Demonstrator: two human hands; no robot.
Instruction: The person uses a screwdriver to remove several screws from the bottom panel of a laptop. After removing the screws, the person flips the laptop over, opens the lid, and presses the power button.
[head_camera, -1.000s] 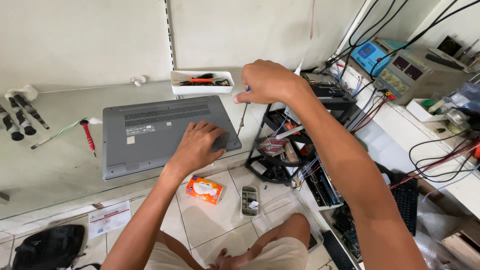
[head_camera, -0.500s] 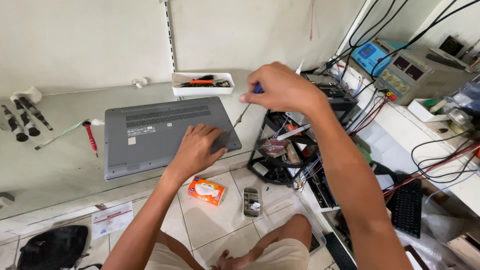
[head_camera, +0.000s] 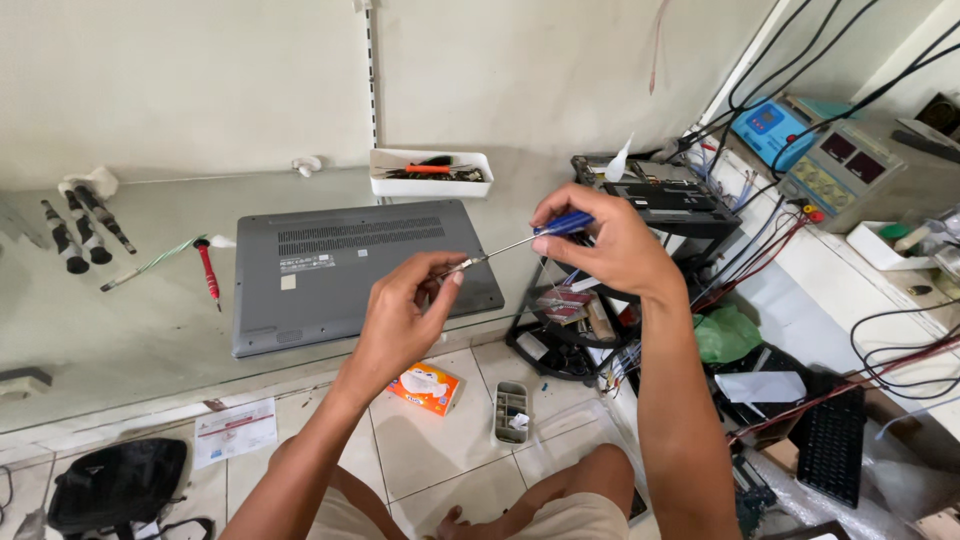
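Observation:
A grey laptop (head_camera: 330, 270) lies bottom side up on the glass worktop (head_camera: 130, 340). My right hand (head_camera: 605, 240) holds a blue-handled screwdriver (head_camera: 520, 242) by its handle, above the laptop's right edge. My left hand (head_camera: 405, 315) is raised off the laptop, and its fingertips pinch the screwdriver's metal tip. Both hands hover over the laptop's near right corner.
A white tray (head_camera: 432, 182) of tools stands behind the laptop. A red screwdriver (head_camera: 207, 270) and a green-white tool lie to its left, black tools (head_camera: 75, 235) farther left. On the floor: an orange box (head_camera: 427, 387), a small parts tray (head_camera: 511, 412), a black bag (head_camera: 115, 485). Cables, instruments and a keyboard (head_camera: 830, 445) crowd the right.
My left hand lifted off the laptop and took the screwdriver's tip. My right hand brought the screwdriver forward from near the white tray.

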